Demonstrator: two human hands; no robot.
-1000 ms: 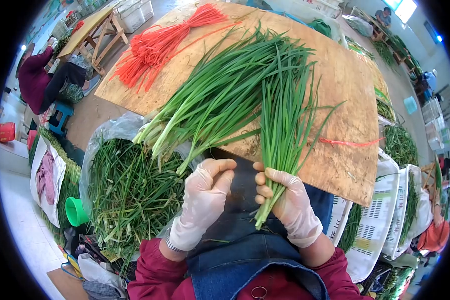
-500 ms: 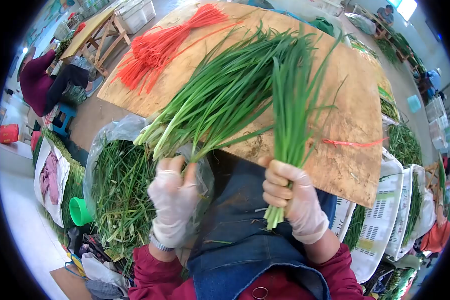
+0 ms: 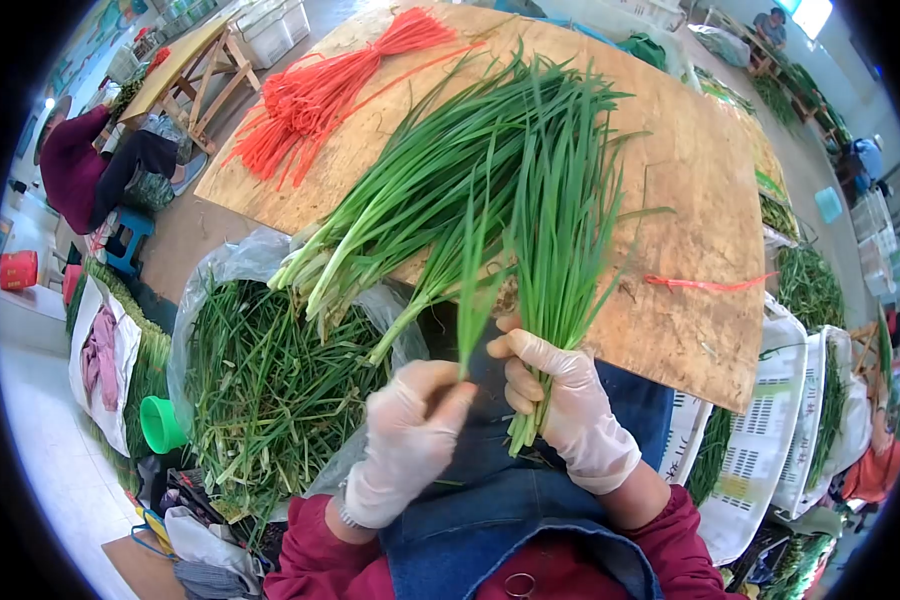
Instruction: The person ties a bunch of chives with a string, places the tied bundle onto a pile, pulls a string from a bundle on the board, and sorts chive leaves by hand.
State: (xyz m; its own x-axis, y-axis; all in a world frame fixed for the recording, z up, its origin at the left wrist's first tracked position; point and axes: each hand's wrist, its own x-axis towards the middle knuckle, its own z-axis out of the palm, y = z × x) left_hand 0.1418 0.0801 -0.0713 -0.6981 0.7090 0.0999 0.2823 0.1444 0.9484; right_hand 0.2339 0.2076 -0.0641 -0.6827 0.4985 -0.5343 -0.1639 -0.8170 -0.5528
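My right hand (image 3: 560, 400), in a thin whitish glove, is closed around a bunch of garlic chives (image 3: 567, 230), its pale cut ends sticking out below the fist. Close to it on the left, my gloved left hand (image 3: 417, 430) pinches a few chive stalks (image 3: 473, 300), which point upward and look slightly blurred. A larger pile of chives (image 3: 420, 180) lies across the wooden board (image 3: 690, 330), pale stems toward the lower left and hanging over the edge. The leaf tips of the held bunch overlap that pile.
Red ties (image 3: 340, 90) lie bundled on the board's far left, and a single red tie (image 3: 710, 285) lies at right. A plastic-lined container of chive trimmings (image 3: 270, 380) stands at left beside a green cup (image 3: 160, 424). White crates (image 3: 760, 440) stand at right. People sit in the background.
My left hand has moved right and down from the pile's stem ends, now with a few stalks pinched upright. My right hand and its bunch have shifted slightly left.
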